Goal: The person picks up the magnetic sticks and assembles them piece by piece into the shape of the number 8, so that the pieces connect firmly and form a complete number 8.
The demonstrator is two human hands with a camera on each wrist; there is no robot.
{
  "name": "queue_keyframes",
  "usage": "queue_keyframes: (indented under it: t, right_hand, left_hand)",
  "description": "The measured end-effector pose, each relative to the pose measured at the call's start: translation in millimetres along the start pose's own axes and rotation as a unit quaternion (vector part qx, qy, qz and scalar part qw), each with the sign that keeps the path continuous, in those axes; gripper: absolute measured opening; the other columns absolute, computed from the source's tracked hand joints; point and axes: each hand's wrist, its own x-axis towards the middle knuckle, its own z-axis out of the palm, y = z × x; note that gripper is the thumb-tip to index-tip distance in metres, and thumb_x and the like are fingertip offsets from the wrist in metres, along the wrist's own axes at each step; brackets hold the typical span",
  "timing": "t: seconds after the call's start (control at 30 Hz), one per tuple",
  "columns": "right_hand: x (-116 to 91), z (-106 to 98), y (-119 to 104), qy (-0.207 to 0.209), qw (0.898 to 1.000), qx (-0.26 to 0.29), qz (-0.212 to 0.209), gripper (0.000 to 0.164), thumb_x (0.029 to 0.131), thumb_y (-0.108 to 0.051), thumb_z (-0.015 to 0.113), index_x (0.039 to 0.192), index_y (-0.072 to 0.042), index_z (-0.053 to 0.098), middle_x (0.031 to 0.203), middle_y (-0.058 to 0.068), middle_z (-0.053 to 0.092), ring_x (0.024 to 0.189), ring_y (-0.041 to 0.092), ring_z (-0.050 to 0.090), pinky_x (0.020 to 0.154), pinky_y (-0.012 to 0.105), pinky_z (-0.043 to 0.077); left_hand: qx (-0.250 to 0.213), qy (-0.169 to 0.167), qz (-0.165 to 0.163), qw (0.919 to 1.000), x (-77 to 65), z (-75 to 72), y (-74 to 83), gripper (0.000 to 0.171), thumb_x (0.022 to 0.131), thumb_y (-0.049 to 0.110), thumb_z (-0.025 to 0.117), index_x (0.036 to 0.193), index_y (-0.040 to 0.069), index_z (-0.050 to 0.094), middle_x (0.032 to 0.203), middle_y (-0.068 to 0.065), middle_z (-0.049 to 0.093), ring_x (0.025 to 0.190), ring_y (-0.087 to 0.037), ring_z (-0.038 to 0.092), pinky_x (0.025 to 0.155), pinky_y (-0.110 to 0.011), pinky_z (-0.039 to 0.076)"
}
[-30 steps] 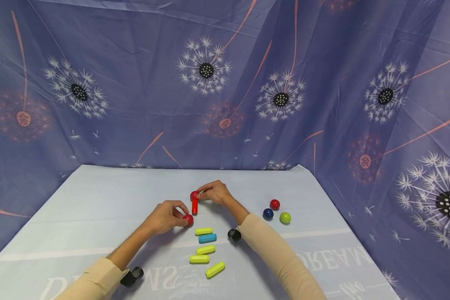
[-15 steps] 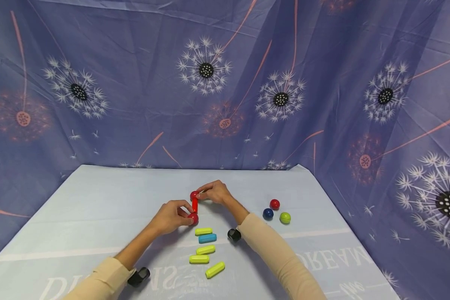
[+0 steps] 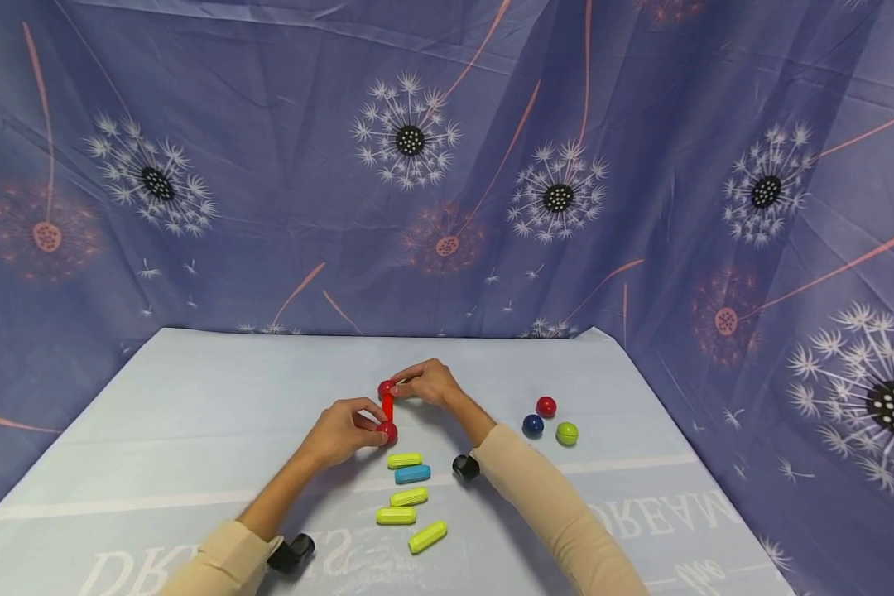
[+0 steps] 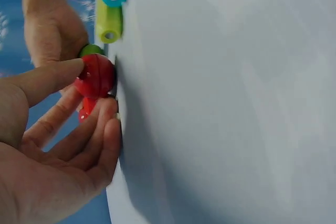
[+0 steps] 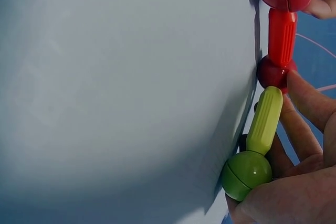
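Observation:
In the head view, my left hand (image 3: 346,432) pinches a shiny red ball (image 3: 388,432) between thumb and fingers, at the near end of a red stick (image 3: 387,408). The stick's far end meets a second red ball (image 3: 386,387), which my right hand (image 3: 430,384) grips. The right wrist view shows that this far red ball (image 5: 273,72) also joins a yellow-green stick (image 5: 265,119), ending in a green ball (image 5: 247,175). Fingers of my right hand curl beside that branch, mostly hiding it from the head view. The near red ball (image 4: 98,75) sits at the fingertips in the left wrist view.
Several yellow-green sticks (image 3: 396,516) and one blue stick (image 3: 412,473) lie nearer me on the white cloth. To the right rest a red ball (image 3: 546,406), a dark blue ball (image 3: 532,425) and a lime ball (image 3: 567,433). A dandelion-patterned curtain (image 3: 268,165) rises behind.
My left hand has moved right with its red ball, from beside the red stick to its near end, where ball and stick now meet. My right hand has stayed in place.

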Motion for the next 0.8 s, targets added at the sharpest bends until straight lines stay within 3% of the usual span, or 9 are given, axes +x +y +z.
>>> queue_keyframes:
  t: [0.5,0.8]
  right_hand:
    - [-0.2,-0.4,-4.1,0.003,1.000,-0.013,0.009,0.020,0.080,-0.033,0.084,0.099,-0.028,0.084,0.113,-0.001,0.076,0.105,0.018,0.062,0.081,0.032,0.044]
    - [-0.3,-0.7,-6.1,0.002,1.000,-0.024,0.006,0.019,0.080,-0.032,0.084,0.098,-0.027,0.084,0.112,-0.001,0.077,0.111,0.021,0.063,0.085,0.033,0.047]
  left_hand:
    - [-0.094,0.010,-0.030,0.9951,-1.7,2.6,-7.0,0.026,0.081,0.012,0.084,0.105,0.007,0.075,0.092,-0.008,0.077,0.086,-0.015,0.068,0.074,-0.030,0.047]
    - [-0.101,0.015,-0.042,0.9939,-0.7,4.1,-9.6,0.027,0.080,0.014,0.085,0.104,0.009,0.076,0.091,-0.006,0.078,0.088,-0.015,0.069,0.076,-0.030,0.047]
